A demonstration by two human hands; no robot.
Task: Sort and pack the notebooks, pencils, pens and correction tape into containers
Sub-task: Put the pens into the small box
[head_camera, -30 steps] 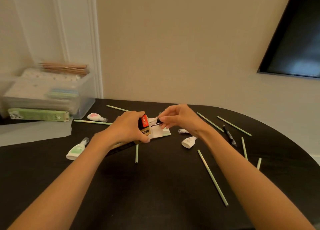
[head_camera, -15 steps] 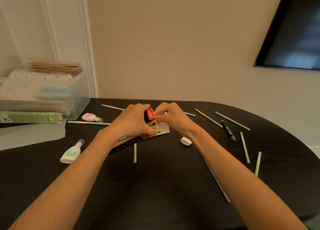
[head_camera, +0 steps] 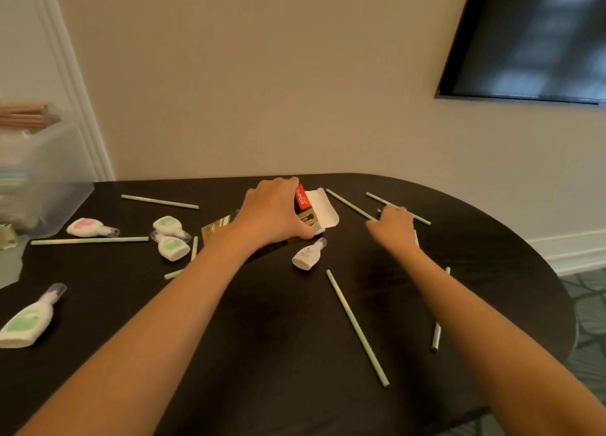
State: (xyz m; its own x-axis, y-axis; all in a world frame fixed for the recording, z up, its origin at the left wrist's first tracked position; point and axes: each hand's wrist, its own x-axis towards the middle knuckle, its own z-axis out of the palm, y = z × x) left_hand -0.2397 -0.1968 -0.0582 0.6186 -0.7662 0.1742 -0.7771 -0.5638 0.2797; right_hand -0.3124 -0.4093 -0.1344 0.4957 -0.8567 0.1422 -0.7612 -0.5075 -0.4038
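My left hand [head_camera: 272,216] grips a black and gold pen box [head_camera: 303,206] with a red label, lying on the dark table [head_camera: 262,337]; its white flap [head_camera: 324,209] stands open. To the right, my right hand [head_camera: 395,227] rests on the table with fingers curled over a black pen whose dark tip [head_camera: 378,210] pokes out; a grip is not clear. Several light green pencils lie scattered, one long pencil [head_camera: 357,327] between my forearms. A white correction tape [head_camera: 308,255] lies just in front of the box.
More correction tapes lie at the left: a pink correction tape [head_camera: 88,227], two green correction tapes [head_camera: 172,238] and a near-left correction tape [head_camera: 28,320]. A clear plastic bin [head_camera: 55,173] with wooden pencils [head_camera: 23,115] on top stands far left. The table's rounded edge [head_camera: 564,298] curves at right.
My right hand has left the box's open end and moved right onto the spot where the black pen lay. My left hand still holds the box. The camera has turned right.
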